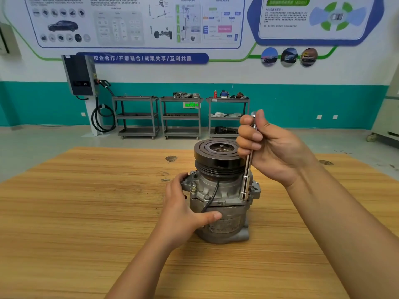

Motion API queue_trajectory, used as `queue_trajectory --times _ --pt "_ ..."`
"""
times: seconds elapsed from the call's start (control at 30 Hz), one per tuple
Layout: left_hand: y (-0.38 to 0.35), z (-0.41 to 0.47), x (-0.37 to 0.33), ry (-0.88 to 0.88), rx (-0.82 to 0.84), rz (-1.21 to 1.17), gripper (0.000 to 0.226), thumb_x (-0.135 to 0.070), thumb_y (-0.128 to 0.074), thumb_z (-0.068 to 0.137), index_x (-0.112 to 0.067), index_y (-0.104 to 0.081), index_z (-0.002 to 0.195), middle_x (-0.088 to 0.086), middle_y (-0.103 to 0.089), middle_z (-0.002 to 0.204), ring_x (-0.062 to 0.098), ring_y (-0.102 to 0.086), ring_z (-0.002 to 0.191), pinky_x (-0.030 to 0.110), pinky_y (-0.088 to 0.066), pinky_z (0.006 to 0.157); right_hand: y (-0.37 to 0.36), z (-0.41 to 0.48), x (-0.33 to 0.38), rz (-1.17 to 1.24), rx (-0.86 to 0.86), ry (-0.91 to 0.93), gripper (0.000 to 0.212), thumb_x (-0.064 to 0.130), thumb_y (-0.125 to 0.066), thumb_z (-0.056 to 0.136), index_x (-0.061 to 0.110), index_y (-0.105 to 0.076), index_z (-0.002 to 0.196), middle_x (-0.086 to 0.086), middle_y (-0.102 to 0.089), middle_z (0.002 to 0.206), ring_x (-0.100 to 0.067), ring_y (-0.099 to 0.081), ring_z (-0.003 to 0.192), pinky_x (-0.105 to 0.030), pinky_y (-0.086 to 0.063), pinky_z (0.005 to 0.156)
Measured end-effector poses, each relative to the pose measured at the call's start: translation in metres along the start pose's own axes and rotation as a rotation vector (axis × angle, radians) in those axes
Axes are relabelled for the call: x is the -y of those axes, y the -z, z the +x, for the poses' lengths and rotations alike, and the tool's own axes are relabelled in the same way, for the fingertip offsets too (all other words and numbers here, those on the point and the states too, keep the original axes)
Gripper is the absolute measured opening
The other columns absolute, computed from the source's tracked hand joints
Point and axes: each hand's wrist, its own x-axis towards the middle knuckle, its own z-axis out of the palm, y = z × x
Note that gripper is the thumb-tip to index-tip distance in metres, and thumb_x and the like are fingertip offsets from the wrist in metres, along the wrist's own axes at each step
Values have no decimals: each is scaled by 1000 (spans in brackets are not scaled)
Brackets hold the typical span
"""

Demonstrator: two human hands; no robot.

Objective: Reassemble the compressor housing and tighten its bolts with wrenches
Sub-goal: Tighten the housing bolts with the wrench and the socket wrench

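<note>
A grey metal compressor (224,203) stands upright on the wooden table (86,212), its black pulley (218,153) on top. My left hand (185,203) grips the housing from the left, thumb across its front and fingers round a mounting ear. A chrome socket wrench (247,175) stands almost vertical at the housing's right side, its socket down on a bolt at the flange. My right hand (265,147) grips the wrench's upper shaft. Other bolt heads (206,197) show along the front flange, and a black wire runs down the housing.
Bare wood lies around the compressor, with dark knots at the far middle (171,158) and far right (326,162). Behind the table stand three grey shelf carts (181,117), a charging unit with a cable (81,76), and a wall with posters.
</note>
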Motion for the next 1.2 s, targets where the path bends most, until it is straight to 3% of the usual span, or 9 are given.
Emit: queue_trajectory --times 0.2,0.4,0.5,0.6,0.73,0.83,1.0,1.2 --pt "5 3 -3 14 14 41 118 -44 -90 50 -30 -21 145 -11 -31 137 13 -33 130 41 -34 111 -16 -3 -9 -123 -245 119 29 32 -32 101 17 -45 81 10 -39 50 -4 -34 43 -21 -30 56" --pt "4 2 -4 21 13 47 118 -47 -89 49 -31 -20 144 -14 -29 135 13 -33 129 41 -35 110 -16 -11 -1 -146 -233 106 31 35 -28 103 17 -42 80 8 -36 53 -6 -31 44 -22 -31 53" --pt "-1 -3 -5 14 -28 43 118 -53 -86 47 -33 -21 143 -18 -28 132 11 -32 128 40 -35 110 -21 -8 12 -204 -261 200 30 34 -28 103 18 -40 80 9 -36 52 -6 -30 45 -20 -32 50" --pt "-6 -8 -6 0 -73 43 118 -55 -85 47 -33 -20 143 -20 -25 129 9 -29 129 38 -32 111 -27 -8 30 -76 -190 229 35 38 -26 103 18 -42 79 9 -35 51 -5 -30 44 -19 -34 46" --pt "1 -11 -8 26 28 -23 122 -72 -76 44 -39 -14 144 -21 -22 135 9 -27 132 40 -31 112 -34 -10 22 48 -89 191 39 40 -25 101 17 -43 75 7 -34 49 -6 -28 42 -19 -33 44" --pt "12 -11 -7 34 94 -68 105 -82 -61 56 -44 -17 143 -18 -27 140 11 -31 132 44 -36 109 -37 -7 4 94 -63 168 37 38 -26 100 16 -43 76 7 -34 49 -6 -28 42 -18 -33 44" --pt "10 -12 -9 -2 55 -10 104 -58 -76 60 -38 -19 144 -16 -27 139 11 -31 131 41 -34 110 -40 4 -16 63 -67 133 37 38 -25 102 17 -44 77 7 -36 49 -6 -30 43 -19 -33 46" --pt "-9 -10 -11 28 -54 0 118 -64 -78 49 -35 -15 145 -16 -21 142 10 -20 135 32 -25 110 -41 9 -23 -36 -121 98 35 36 -26 103 16 -42 79 7 -35 50 -6 -29 43 -19 -32 46"
